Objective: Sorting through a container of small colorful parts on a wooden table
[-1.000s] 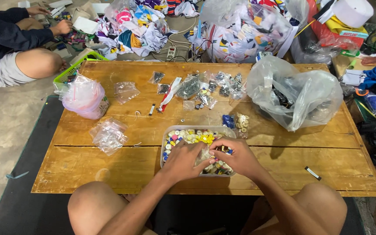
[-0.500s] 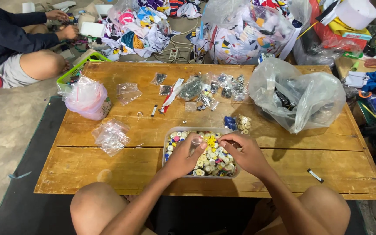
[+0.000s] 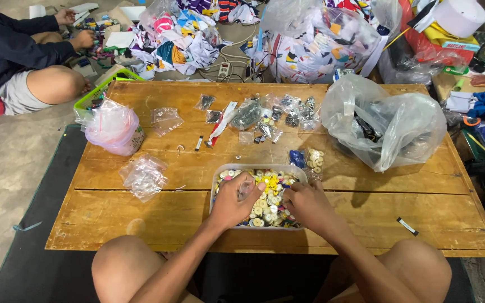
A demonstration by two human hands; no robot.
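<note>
- Moved since half a second ago: left hand [image 3: 236,201] slid a little further over the tray [image 3: 220,171], a small clear bag now showing between its fingers; right hand [image 3: 309,203] dropped lower into the buttons [image 3: 269,197]. Table [image 3: 141,216] and bags unshifted.
- Left hand: pinched on the little clear bag, thumb and fingers closed round its mouth, held just above the buttons.
- Right hand: fingers curled down among the buttons, tips hidden; cannot tell whether any button is gripped. Hands close together, not touching.
- Tray: near edge of the table, right before the knees, heaped with yellow, white and dark buttons.
- Step in hand, by the look of it: picking buttons out and filling the small bag.
- Next move calls for: a fine pinch on a single button, bag mouth kept open and steady beside it.
- Around: empty small bags [image 3: 143,177] left of the tray, pink bag [image 3: 113,128] beyond, big clear bag [image 3: 385,124] to the right, filled packets [image 3: 270,115] at the far side.
- Another person [image 3: 12,62] sits at the far left, hands well apart from these.
</note>
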